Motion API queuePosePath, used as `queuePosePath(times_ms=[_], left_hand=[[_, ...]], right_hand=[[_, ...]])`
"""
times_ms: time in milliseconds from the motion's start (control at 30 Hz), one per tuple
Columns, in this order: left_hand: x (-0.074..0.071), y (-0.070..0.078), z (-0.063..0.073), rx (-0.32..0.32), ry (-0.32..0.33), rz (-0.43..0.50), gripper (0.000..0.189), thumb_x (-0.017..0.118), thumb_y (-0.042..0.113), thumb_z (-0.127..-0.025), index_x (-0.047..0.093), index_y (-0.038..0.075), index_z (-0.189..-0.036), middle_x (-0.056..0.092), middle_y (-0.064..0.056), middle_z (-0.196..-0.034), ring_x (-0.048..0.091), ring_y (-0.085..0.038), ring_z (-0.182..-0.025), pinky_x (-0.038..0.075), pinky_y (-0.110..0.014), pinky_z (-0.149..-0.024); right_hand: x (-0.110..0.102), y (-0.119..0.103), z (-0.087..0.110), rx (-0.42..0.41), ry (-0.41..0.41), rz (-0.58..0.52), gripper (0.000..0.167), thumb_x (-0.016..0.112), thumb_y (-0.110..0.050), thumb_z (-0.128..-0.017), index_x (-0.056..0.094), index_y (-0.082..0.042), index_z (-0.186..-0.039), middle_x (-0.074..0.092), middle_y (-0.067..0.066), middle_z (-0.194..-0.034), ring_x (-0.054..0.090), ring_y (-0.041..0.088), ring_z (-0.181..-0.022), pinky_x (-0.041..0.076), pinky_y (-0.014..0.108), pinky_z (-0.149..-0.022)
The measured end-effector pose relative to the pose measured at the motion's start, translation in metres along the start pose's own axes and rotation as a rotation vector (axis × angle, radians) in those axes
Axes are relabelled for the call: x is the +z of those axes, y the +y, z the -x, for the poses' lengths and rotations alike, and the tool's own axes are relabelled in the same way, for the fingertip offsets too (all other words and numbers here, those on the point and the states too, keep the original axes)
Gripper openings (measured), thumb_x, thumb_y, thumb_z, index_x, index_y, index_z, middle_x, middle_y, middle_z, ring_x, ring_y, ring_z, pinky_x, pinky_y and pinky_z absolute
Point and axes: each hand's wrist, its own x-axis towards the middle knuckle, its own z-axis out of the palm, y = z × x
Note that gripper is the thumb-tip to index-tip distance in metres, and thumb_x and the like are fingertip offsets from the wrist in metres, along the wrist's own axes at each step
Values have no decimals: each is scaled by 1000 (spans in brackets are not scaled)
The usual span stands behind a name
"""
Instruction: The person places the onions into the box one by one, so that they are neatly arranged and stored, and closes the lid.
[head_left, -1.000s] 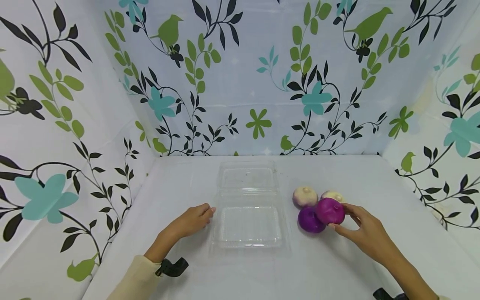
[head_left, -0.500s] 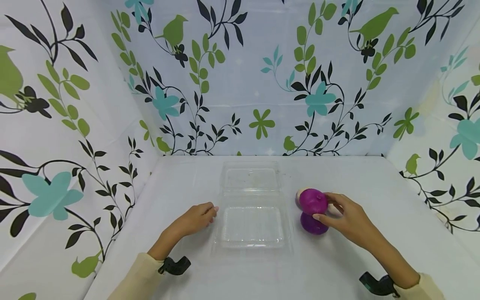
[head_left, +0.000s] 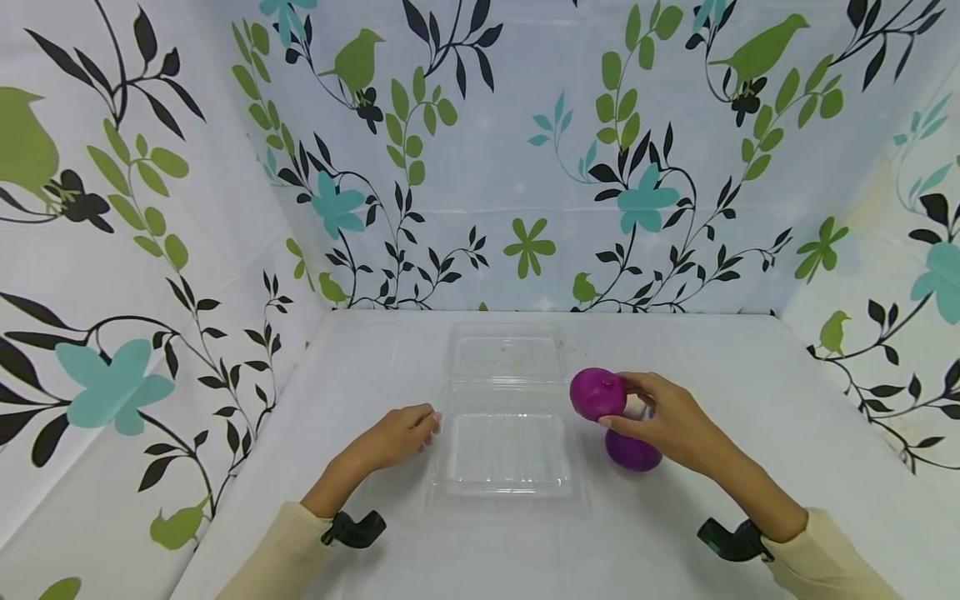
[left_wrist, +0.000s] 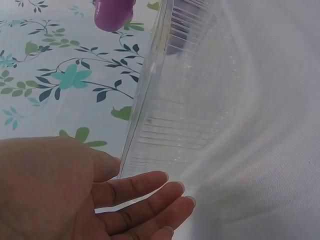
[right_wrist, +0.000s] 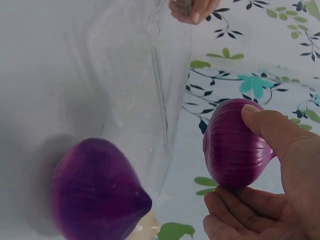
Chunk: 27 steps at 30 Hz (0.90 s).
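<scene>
A purple onion (head_left: 597, 394) is pinched between the thumb and fingers of my right hand (head_left: 671, 421), raised above the table beside the clear plastic container's right side. In the right wrist view the held onion (right_wrist: 235, 145) shows its striped skin. A second, darker purple onion (head_left: 632, 451) sits on the table below that hand. Behind the hand a pale turnip-like bulb (head_left: 636, 407) is mostly hidden. The clear container (head_left: 506, 450) lies opened flat, its lid half (head_left: 506, 358) toward the back. At its left edge my left hand (head_left: 405, 435) rests with loosely bent fingers, holding nothing.
A white cloth covers the table (head_left: 375, 358). Leaf-and-bird printed curtains (head_left: 450, 167) rise behind it and on both sides. Each wrist wears a dark camera mount, the left mount (head_left: 356, 529) and the right mount (head_left: 731, 540).
The right hand has lifted the purple onion from the group and carried it left toward the container. The left hand stays beside the container. The head view has shifted slightly.
</scene>
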Motion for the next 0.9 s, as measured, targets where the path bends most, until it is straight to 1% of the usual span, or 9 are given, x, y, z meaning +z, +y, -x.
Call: queuePosePath(times_ms=[233, 333, 500, 700, 767, 900], left_hand=[[-1, 2, 1, 16, -2, -3, 30, 44, 24, -114, 65, 4, -106, 66, -8, -91, 65, -21, -81, 49, -34, -72], [-1, 1, 2, 8, 4, 3, 30, 44, 23, -114, 65, 4, -106, 66, -8, -91, 64, -20, -81, 50, -34, -72], [2, -1, 3, 6, 3, 10, 30, 44, 23, -115, 65, 4, -107, 66, -7, -92, 63, -16, -81, 52, -34, -74], [1, -3, 1, 8, 4, 1, 29, 43, 23, -115, 64, 5, -106, 65, -6, -91, 62, -14, -80, 52, -34, -74], [0, -3, 1, 10, 6, -1, 29, 44, 23, -115, 64, 5, -106, 65, -6, -91, 63, -15, -81, 52, -34, -73], [0, -2, 1, 36, 1, 6, 29, 44, 22, -115, 64, 4, -105, 66, -7, -91, 64, -17, -82, 52, -32, -73]], right_hand=[[15, -12, -16, -38, -59, -13, 73, 86, -40, -88, 59, 0, -143, 66, 19, -139, 59, 46, -133, 54, 62, -99], [20, -19, -24, -62, -82, -8, 72, 86, -40, -88, 60, 0, -142, 68, 18, -136, 61, 44, -131, 54, 62, -98], [27, -28, -35, -88, -136, -2, 73, 87, -42, -88, 61, 1, -141, 71, 14, -130, 65, 37, -124, 55, 60, -99], [39, -38, -48, -132, -181, 0, 71, 87, -40, -87, 61, 1, -139, 73, 10, -125, 67, 32, -122, 52, 57, -105], [45, -42, -52, -130, -201, -5, 71, 87, -41, -88, 61, 1, -139, 73, 10, -125, 66, 32, -123, 52, 56, -106], [54, -50, -59, -116, -244, -2, 72, 87, -42, -88, 61, 1, -140, 72, 10, -126, 65, 32, -124, 53, 55, -104]])
